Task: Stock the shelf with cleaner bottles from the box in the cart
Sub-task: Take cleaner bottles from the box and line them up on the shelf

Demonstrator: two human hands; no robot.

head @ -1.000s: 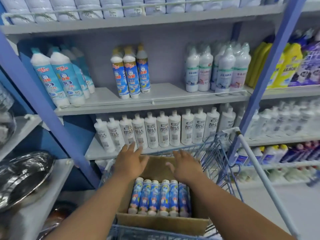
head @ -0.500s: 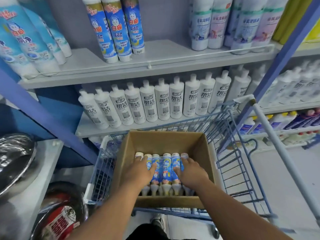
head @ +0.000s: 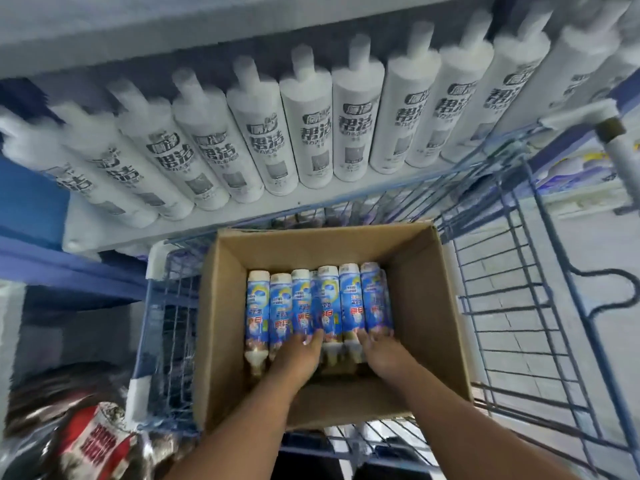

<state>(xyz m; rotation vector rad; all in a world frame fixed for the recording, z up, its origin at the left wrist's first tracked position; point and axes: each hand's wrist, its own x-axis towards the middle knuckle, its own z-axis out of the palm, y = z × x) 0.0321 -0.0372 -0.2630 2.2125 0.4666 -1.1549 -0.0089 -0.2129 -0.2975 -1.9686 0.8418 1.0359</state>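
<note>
An open cardboard box [head: 434,306] sits in the blue wire cart [head: 519,317]. Several blue-labelled cleaner bottles [head: 328,303] lie side by side in it, necks pointing toward me. My left hand [head: 298,356] is curled over the neck ends of the bottles left of the middle. My right hand [head: 381,351] is curled over the neck ends of the two rightmost bottles. The fingertips of both hands press on the labels; the necks under the palms are hidden.
Just beyond the cart, a grey shelf [head: 242,220] carries a row of several white bottles [head: 311,133]. A blue shelf upright [head: 52,268] is at left. A red-labelled item [head: 97,445] lies at lower left. The cart's white handle [head: 623,161] rises at right.
My head has tipped further down and closer to the box. Both hands have slid back from the bottle bodies to the neck ends and curled over them.
</note>
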